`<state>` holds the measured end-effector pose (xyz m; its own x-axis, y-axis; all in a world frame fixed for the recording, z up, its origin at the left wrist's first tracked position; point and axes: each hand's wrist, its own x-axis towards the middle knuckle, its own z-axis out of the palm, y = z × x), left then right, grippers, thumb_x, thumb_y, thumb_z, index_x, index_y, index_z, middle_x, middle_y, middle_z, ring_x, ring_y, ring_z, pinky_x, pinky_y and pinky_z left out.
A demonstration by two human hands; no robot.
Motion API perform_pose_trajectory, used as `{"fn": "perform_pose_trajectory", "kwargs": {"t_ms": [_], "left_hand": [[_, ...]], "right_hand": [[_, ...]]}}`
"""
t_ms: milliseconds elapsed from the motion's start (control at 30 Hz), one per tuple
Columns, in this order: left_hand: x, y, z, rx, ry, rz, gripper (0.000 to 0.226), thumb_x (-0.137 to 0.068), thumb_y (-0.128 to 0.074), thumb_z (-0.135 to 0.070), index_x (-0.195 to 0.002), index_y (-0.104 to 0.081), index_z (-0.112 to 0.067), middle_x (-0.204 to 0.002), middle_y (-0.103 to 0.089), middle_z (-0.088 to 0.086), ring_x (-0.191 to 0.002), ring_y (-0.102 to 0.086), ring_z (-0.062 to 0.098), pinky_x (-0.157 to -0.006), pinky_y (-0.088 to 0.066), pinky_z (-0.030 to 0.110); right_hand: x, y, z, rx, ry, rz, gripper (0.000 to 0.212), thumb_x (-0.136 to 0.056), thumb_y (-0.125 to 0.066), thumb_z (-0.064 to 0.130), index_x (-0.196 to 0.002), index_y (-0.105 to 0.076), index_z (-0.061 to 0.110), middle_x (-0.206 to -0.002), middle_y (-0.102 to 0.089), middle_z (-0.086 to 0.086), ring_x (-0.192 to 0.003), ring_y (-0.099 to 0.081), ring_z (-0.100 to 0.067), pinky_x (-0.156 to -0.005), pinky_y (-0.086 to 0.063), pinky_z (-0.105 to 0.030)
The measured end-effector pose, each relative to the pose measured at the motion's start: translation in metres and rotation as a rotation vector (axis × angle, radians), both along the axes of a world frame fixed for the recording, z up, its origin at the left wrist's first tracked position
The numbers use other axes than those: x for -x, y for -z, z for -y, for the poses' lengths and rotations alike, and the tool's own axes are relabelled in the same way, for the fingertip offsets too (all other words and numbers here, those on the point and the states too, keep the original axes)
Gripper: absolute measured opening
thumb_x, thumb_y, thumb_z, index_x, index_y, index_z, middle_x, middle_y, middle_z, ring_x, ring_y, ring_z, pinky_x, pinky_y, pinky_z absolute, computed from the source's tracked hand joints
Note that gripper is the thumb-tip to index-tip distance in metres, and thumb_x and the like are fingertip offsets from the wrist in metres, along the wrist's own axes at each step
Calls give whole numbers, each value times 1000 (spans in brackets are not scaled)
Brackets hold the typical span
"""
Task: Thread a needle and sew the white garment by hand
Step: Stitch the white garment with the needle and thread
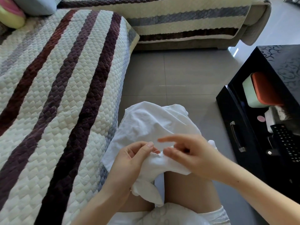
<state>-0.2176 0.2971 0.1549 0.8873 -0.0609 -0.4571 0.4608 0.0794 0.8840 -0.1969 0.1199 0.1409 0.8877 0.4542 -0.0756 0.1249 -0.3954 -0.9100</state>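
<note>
The white garment (146,124) lies crumpled over my knees, low in the middle of the view. My left hand (129,161) grips a bunched fold of it, thumb and fingers curled round the cloth. A short length of thin thread (155,151) shows at the fold between my two hands. My right hand (190,155) rests on the garment just right of that spot, index finger stretched out to the left, the other fingers curled at the fold. The needle itself is too small to make out.
A quilted, striped sofa cover (56,95) fills the left side, with another sofa section (178,21) across the back. A black cabinet (243,135) with an open drawer stands at the right, holding a remote control (287,143) and a green and orange box (259,91). Grey tiled floor (178,75) lies between.
</note>
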Motion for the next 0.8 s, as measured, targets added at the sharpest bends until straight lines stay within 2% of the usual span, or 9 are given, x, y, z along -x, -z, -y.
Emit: {"fn": "perform_pose_trajectory", "kwargs": {"t_ms": [100, 200, 300, 367, 433, 500, 600, 700, 800], "left_hand": [[2, -1, -3, 15, 16, 8, 30, -74, -56, -38, -69, -73, -13, -68, -67, 17, -59, -63, 21, -51, -51, 21], [4, -1, -6, 26, 27, 3, 35, -82, -56, -44, -74, -74, -16, -66, -62, 25, -57, -61, 22, -49, -48, 21], [5, -1, -9, 36, 52, 14, 36, -82, -55, -49, -79, -74, -18, -58, -60, 14, -53, -61, 17, -47, -44, 18], [4, 1, -11, 30, 108, 47, 35, -77, -54, -50, -82, -70, -19, -65, -64, 13, -61, -63, 19, -54, -47, 19], [1, 3, -15, 15, 168, 88, 34, -69, -63, -50, -79, -67, -18, -71, -64, 8, -67, -60, 16, -60, -47, 16], [-2, 5, -18, -1, 230, 101, 28, -65, -69, -45, -72, -67, -18, -67, -62, 0, -65, -57, 9, -60, -44, 13], [-4, 7, -21, 7, 266, 59, 20, -62, -77, -36, -67, -70, -18, -64, -64, -1, -61, -58, 8, -56, -44, 14], [-6, 11, -21, -10, 264, 25, 13, -65, -78, -30, -65, -71, -19, -63, -65, 0, -60, -59, 7, -55, -45, 15], [-8, 15, -20, -24, 256, 13, 10, -65, -76, -26, -63, -70, -19, -62, -64, -1, -57, -59, 6, -54, -45, 15]], "right_hand": [[0, 4, -11, -33, -49, -32, 25, -87, -58, 42, -86, -70, 20, -50, -34, 8, -49, -29, -6, -49, -24, -16], [-2, 5, -14, -60, -21, -54, 16, -83, -60, 36, -71, -65, 28, -49, -36, 10, -49, -31, -4, -49, -24, -15], [-2, 4, -13, -127, 15, -145, 19, -79, -64, 36, -63, -67, 27, -50, -41, 6, -50, -33, -6, -48, -24, -16], [-5, 1, -12, -189, 61, -269, 19, -75, -68, 39, -66, -70, 22, -56, -50, -4, -54, -39, -13, -49, -28, -20], [-9, -2, -11, -240, 79, -371, 18, -71, -71, 37, -69, -73, 19, -63, -57, -12, -60, -45, -19, -57, -33, -29], [-12, -3, -11, -253, 81, -428, 14, -71, -72, 31, -70, -73, 17, -68, -57, -19, -65, -45, -23, -64, -32, -37], [-13, -4, -12, -253, 75, -462, 9, -72, -70, 23, -67, -70, 16, -63, -54, -15, -59, -43, -20, -57, -33, -32], [-9, -2, -15, -172, 114, -314, 19, -79, -70, 7, -62, -64, 11, -49, -45, 4, -48, -38, -5, -47, -30, -14], [-2, 8, -20, 50, 184, 47, 16, -77, -61, 8, -62, -57, 13, -47, -42, 13, -45, -39, -5, -48, -29, -10]]}}
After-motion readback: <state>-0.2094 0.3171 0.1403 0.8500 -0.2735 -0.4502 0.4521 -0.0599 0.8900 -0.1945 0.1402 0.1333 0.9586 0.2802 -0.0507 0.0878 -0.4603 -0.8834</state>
